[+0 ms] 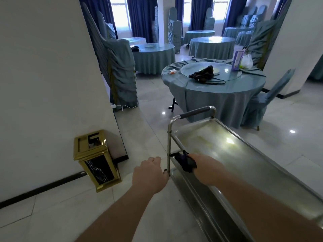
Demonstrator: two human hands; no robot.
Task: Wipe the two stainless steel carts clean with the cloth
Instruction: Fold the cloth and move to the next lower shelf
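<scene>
We see one steel cart [236,154] at lower right, its top tray running from approx. 5 o'clock up toward 12, w/ a grey-padded handle [195,113] at the far end. The dark cloth [185,161] sits at the tray's near-left edge, right beside the cart's upright post [168,151]. Our right hand [208,169] holds the cloth, grip clamped on it, pressing it against the tray rim. Our left hand [150,173] is at approx. 9 o'clock of the post, just beside it at its lower end; grip curled together, fingertips near or touching the post, we can't tell which. A second cart isn't in view.

Further out: a gold & black bin [96,159] stands on the tiled floor at 9 o'clock of the cart, against the white wall. At 12 o'clock, a round surface [218,91] w/ blue cloth carries a dark bag [204,73] on its glass turntable. A covered chair [267,100] stands to its right.
</scene>
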